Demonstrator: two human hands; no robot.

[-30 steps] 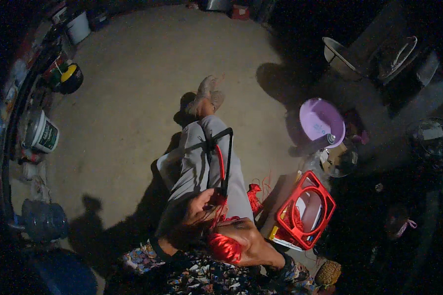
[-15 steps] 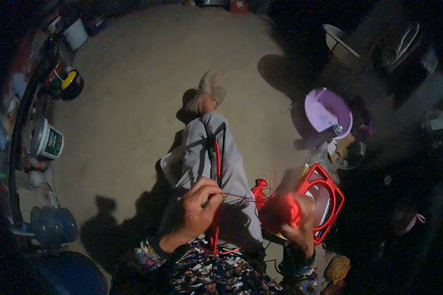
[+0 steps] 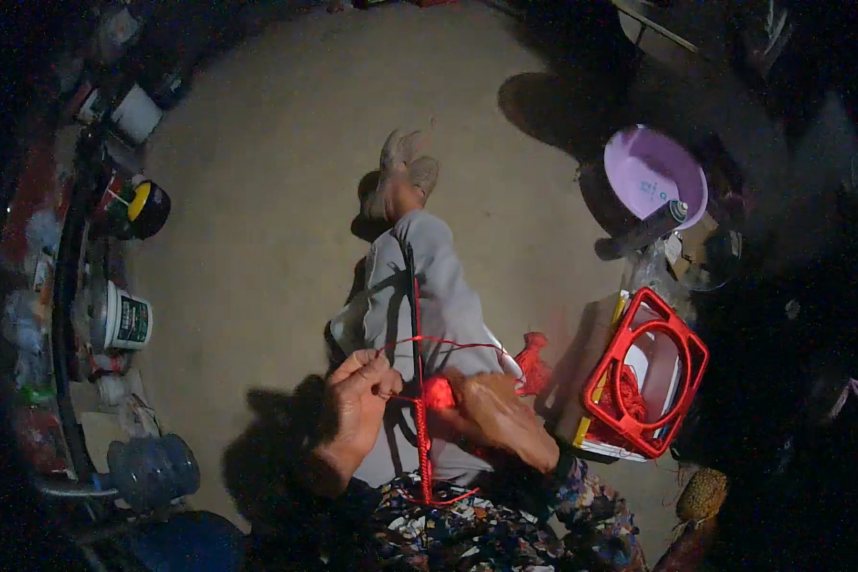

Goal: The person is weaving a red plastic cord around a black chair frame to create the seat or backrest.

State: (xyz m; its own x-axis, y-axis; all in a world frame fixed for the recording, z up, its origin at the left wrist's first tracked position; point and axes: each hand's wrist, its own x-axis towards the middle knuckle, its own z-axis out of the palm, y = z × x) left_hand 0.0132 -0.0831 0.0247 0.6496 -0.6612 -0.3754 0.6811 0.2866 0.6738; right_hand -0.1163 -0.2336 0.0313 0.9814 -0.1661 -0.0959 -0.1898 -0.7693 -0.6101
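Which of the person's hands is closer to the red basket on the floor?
The right. The right hand lies over the lap, a short way left of the red basket; the left hand sits farther off, beyond the black rod.

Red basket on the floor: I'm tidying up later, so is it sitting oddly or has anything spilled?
The red basket stands tilted at the person's right, red cord bunched inside. A loose red clump lies on the floor beside it. Nothing looks spilled or broken.

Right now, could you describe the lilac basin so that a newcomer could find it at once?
Start from the person's outstretched leg on the bare floor and look to its right, past the red plastic frame. Beyond that frame sits the lilac basin, round and shallow. It is the only pale purple thing there, with a dark spray can lying across its rim.
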